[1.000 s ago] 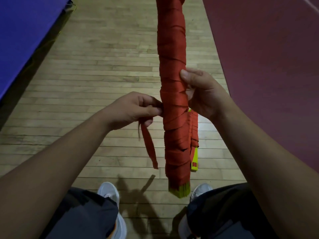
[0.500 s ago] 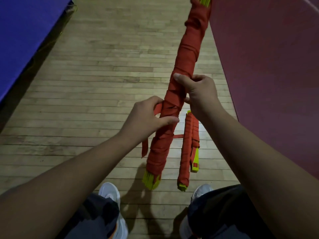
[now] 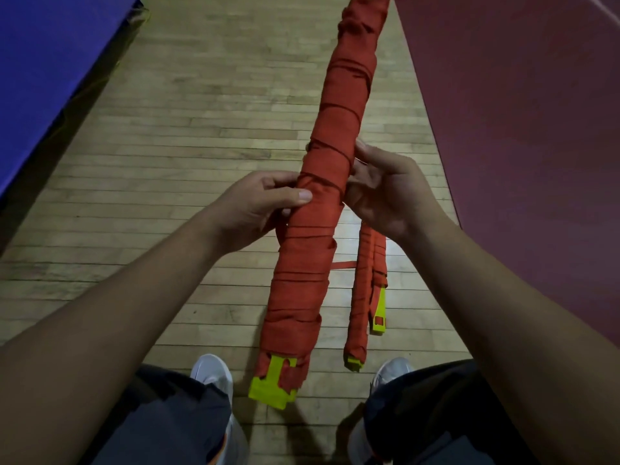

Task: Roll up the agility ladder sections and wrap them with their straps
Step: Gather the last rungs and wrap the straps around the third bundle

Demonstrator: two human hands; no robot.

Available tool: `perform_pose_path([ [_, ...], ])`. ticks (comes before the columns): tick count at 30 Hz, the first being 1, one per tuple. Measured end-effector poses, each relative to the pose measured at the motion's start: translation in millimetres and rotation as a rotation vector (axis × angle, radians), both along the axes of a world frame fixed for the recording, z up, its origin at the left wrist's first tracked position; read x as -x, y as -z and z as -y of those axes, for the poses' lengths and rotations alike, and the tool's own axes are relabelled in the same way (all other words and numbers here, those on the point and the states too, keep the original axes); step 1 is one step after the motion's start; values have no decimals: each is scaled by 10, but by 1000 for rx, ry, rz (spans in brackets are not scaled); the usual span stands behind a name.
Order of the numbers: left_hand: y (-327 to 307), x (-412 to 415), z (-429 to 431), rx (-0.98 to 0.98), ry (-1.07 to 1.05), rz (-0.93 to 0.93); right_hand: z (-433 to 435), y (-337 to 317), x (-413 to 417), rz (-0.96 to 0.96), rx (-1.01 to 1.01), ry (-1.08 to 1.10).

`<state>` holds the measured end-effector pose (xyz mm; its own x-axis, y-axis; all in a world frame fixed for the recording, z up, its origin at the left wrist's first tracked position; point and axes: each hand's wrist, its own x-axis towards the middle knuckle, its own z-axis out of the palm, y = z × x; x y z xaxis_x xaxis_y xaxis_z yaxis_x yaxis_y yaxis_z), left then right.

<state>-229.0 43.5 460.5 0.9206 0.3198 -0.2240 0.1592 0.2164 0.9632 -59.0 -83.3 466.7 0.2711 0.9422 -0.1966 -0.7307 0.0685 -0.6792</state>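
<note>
Centrally, gripping strap-wrapped ladder bundle (image 3: pixel 335 129) in curled left hand (image 3: pixel 255 203) and right hand (image 3: pixel 385 193), hiding far end of second bundle (image 3: pixel 362 303) on wooden floor (image 3: pixel 201 129).

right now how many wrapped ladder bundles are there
2: large bundle held by left hand and right hand; thinner bundle lying on the floor. More may be out of frame.

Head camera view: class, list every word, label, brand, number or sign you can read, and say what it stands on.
None: no text is readable. The strap-wrapped ladder bundle in the left hand and right hand, the smaller bundle on the floor, the yellow rung ends, the blue mat and the red mat all look plain.
</note>
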Motion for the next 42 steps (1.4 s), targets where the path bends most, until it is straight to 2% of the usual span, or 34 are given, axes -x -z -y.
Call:
perform_pose_path([
  [5,15,25,-2,-26,99,-14,17,-22,-23,97,-10,-30],
  [8,24,57,-72,-194,99,-116,0,-48,-20,160,4,-24],
  [12,6,51,-4,-293,3,-116,-36,-17,-57,291,108,107],
  [15,11,25,75,-461,-106,-102,-58,48,-87,418,193,256],
  [18,14,-5,193,-553,-174,-148,-90,69,-43,458,267,336],
  [23,120,-59,400,-777,-252,-265,-135,65,84,600,363,367],
  [26,161,-64,414,-855,-246,-271,-135,70,103,602,403,333],
  [27,165,-59,400,-829,-250,-276,-129,71,98,594,409,312],
  [29,160,-39,330,-641,-223,-265,-110,49,60,541,385,269],
  [31,141,-12,208,-433,-182,-189,-76,23,-16,393,299,236],
  [35,15,0,52,-145,-90,-5,-15,9,-106,115,46,142],
  [38,-20,-2,48,-48,0,66,-26,11,-90,67,-53,74],
  [42,39,13,66,-58,63,52,-64,-8,-62,117,-1,72],
])
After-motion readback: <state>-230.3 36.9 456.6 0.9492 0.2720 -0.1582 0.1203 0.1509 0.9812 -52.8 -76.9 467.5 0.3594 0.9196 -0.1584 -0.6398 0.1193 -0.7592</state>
